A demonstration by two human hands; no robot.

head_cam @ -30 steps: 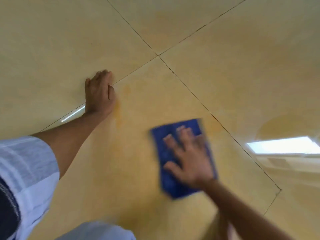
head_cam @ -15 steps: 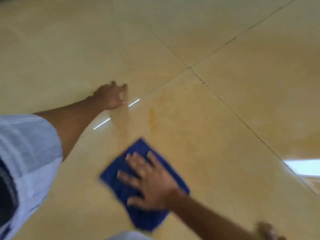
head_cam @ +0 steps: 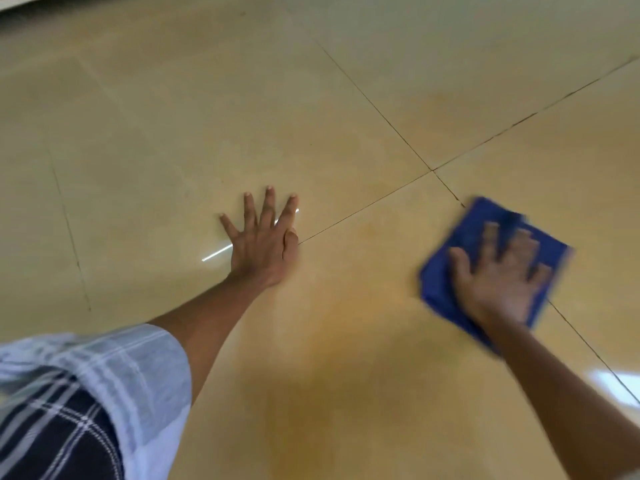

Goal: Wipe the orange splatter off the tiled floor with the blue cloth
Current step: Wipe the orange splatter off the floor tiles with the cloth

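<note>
Your right hand point(head_cam: 498, 275) is flat on the blue cloth point(head_cam: 485, 233), fingers spread and straight, palm pressing it to the tiled floor point(head_cam: 173, 133); nothing is curled round the fabric. The cloth sits at the right of the frame, just below the spot where four tiles meet, lying across the grout line point(head_cam: 575, 327) that runs toward you. It's motion-blurred, so I can't tell how many folds it has, but it reads as a folded pad: soft, light, no stiffness of its own. It goes only where your palm pushes it, and on a glossy tile it should slide easily, likely smearing more than lifting if it's already loaded. I'd keep the palm over the middle with fingers fanned to the far edge so the leading edge doesn't roll under. To flip or refold, pinch a corner; a corner is free at the lower left of the pad. Your left hand point(head_cam: 259, 237) is open too, fingers splayed, planted on the tile to the left as a brace, well apart from the cloth, holding nothing. The orange splatter point(head_cam: 329, 341) shows as a wide faint orange film between your two arms, running down toward your plaid sleeve point(head_cam: 104, 375) side and the bottom of the frame. Most of it looks unwiped, so judge the job as partway at best. Watch the shine: wet tile under a braced hand may slip.
</note>
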